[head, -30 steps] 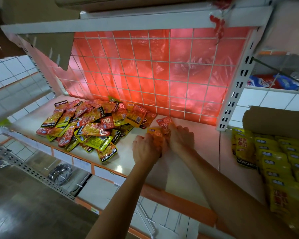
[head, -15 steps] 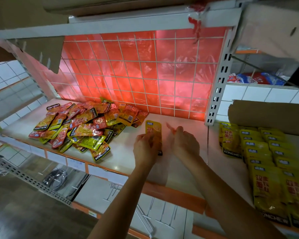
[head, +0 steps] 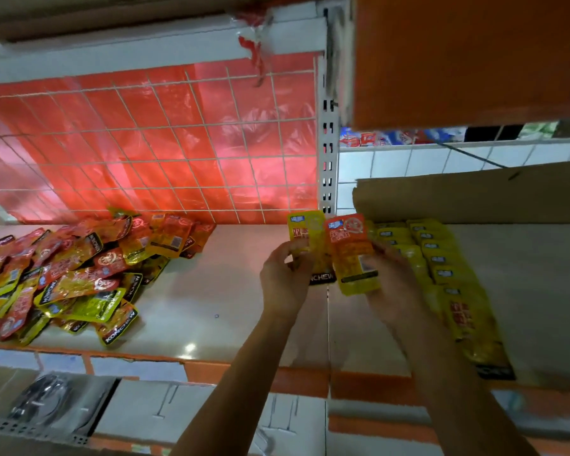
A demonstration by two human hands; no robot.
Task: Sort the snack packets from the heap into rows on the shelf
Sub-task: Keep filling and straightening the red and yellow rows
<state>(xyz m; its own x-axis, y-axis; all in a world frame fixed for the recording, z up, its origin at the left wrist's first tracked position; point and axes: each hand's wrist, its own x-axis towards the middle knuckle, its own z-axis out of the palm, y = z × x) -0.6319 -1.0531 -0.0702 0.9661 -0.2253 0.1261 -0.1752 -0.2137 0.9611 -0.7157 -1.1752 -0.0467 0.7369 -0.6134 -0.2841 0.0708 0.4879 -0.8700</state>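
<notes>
Left hand point(head: 285, 281) is closed on a yellow packet point(head: 306, 240), thumb and fingers pinching its lower half. The packet stands upright, long axis running away from the person, printed top edge pointing at the red mesh back panel point(head: 178, 143); its black bottom band shows just below the fingers.

Right hand point(head: 392, 284) grips an orange-topped packet point(head: 351, 253) from the right side, fingers behind it, thumb side hidden. This packet is also upright but tilted a little, top leaning left toward the yellow one, bottom swinging out right. The two packets overlap along their inner edges, the orange one in front. Both are held above the shelf board point(head: 218, 291), near the joint between two shelf sections.

Heap of mixed packets point(head: 69, 271) lies well to the left of the left hand, packets pointing every way, some face down with black bands showing.

Just right of the right hand, touching or nearly so, two rows of yellow packets point(head: 441, 268) lie flat and overlapped like shingles, long axes running front to back, the rows leading from the shelf's rear toward its front edge. The near end is blurred. A cardboard sheet point(head: 474, 195) lies behind the rows, beyond the right hand.
</notes>
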